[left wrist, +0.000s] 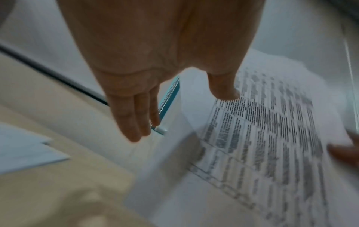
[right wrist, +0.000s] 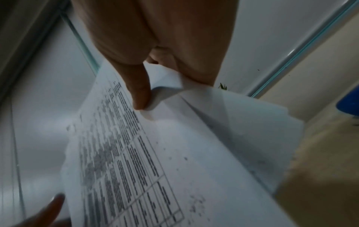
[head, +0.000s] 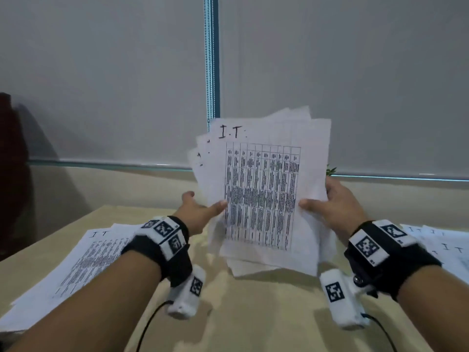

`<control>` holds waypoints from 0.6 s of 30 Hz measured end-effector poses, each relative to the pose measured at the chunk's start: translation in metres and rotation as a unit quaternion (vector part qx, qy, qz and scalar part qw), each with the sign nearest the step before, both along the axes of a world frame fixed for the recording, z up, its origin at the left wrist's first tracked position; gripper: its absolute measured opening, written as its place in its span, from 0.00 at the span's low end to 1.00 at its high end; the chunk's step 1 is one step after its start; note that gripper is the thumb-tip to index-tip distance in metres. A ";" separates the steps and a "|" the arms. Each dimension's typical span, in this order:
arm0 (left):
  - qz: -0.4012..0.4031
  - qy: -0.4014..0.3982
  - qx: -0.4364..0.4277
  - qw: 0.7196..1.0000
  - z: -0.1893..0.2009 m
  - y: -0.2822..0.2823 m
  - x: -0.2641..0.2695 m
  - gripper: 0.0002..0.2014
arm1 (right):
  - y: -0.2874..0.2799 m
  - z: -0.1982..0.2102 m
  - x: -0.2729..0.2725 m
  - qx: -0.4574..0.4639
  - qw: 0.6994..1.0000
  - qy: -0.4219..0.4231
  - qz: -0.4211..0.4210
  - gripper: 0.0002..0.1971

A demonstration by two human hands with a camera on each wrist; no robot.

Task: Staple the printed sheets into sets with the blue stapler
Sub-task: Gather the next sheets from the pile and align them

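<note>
Right hand (head: 337, 201) pinched the floppy, fanned sheets (head: 264, 189) at three o'clock (edges misaligned); left hand (head: 200, 212) fingers straight, thumb pressing.

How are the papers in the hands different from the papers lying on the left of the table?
The held stack stands upright and fanned unevenly, gripped by both hands; the left pile lies flat on the table, untouched. Both show "I.T" above a printed grid.

R hand (right wrist: 155, 50) — thumb on sheets (right wrist: 174, 153)

table text (head: 262, 194) blurred, unreadable | right fingers (head: 330, 185) hidden behind sheets (head: 314, 153)
</note>
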State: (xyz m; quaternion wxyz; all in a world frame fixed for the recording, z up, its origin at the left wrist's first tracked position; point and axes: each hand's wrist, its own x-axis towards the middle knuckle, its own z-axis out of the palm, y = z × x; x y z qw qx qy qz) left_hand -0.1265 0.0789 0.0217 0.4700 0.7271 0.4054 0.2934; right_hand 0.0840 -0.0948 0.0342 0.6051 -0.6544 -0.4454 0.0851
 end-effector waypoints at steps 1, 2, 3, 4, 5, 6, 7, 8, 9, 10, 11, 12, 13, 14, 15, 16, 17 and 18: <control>0.000 -0.057 0.006 0.998 0.005 0.005 0.005 0.58 | -0.003 0.001 -0.002 0.024 1.000 0.011 0.010 0.21; -0.007 -0.096 0.023 0.995 0.009 0.009 0.011 0.54 | -0.005 0.003 -0.004 0.042 0.999 0.023 0.018 0.22; -0.019 -0.128 0.044 0.991 0.013 0.009 0.016 0.44 | -0.007 0.003 -0.006 0.055 0.998 0.032 0.027 0.23; -0.024 -0.149 0.056 0.987 0.017 0.005 0.019 0.33 | -0.009 0.002 -0.007 0.062 0.997 0.037 0.031 0.25; -0.032 -0.171 0.060 0.983 0.019 0.002 0.023 0.26 | -0.010 0.001 -0.008 0.067 0.997 0.039 0.030 0.27; -0.034 -0.178 0.060 0.982 0.020 -0.003 0.026 0.22 | -0.011 -0.001 -0.008 0.069 0.997 0.036 0.020 0.30; -0.040 -0.186 0.058 0.980 0.020 -0.009 0.028 0.21 | -0.011 -0.004 -0.009 0.066 0.997 0.038 0.011 0.32; -0.046 -0.187 0.057 0.980 0.018 -0.013 0.030 0.21 | -0.012 -0.006 -0.008 0.063 0.997 0.039 -0.001 0.32; -0.048 -0.186 0.057 0.980 0.017 -0.018 0.033 0.21 | -0.014 -0.008 -0.007 0.062 0.997 0.041 -0.015 0.29; -0.049 -0.187 0.059 0.979 0.014 -0.022 0.035 0.21 | -0.015 -0.010 -0.006 0.058 0.997 0.040 -0.031 0.25; -0.045 -0.192 0.063 0.978 0.012 -0.024 0.036 0.21 | -0.015 -0.012 -0.004 0.054 0.997 0.039 -0.043 0.23; -0.042 -0.203 0.069 0.976 0.011 -0.026 0.037 0.20 | -0.016 -0.014 -0.003 0.051 0.997 0.032 -0.056 0.22; -0.035 -0.216 0.074 0.973 0.011 -0.027 0.038 0.20 | -0.017 -0.013 -0.003 0.054 0.996 0.027 -0.067 0.21; -0.029 -0.231 0.076 0.970 0.012 -0.028 0.039 0.19 | -0.017 -0.013 -0.002 0.064 0.995 0.026 -0.076 0.20; -0.025 -0.245 0.073 0.966 0.013 -0.028 0.041 0.18 | -0.018 -0.012 0.000 0.075 0.993 0.029 -0.084 0.20; -0.026 -0.252 0.069 0.965 0.015 -0.029 0.041 0.16 | -0.018 -0.010 0.001 0.082 0.992 0.030 -0.089 0.20; -0.028 -0.251 0.068 0.965 0.017 -0.030 0.042 0.14 | -0.019 -0.009 0.001 0.082 0.992 0.031 -0.088 0.20; -0.034 -0.243 0.072 0.967 0.018 -0.032 0.043 0.12 | -0.019 -0.007 0.000 0.080 0.993 0.027 -0.084 0.20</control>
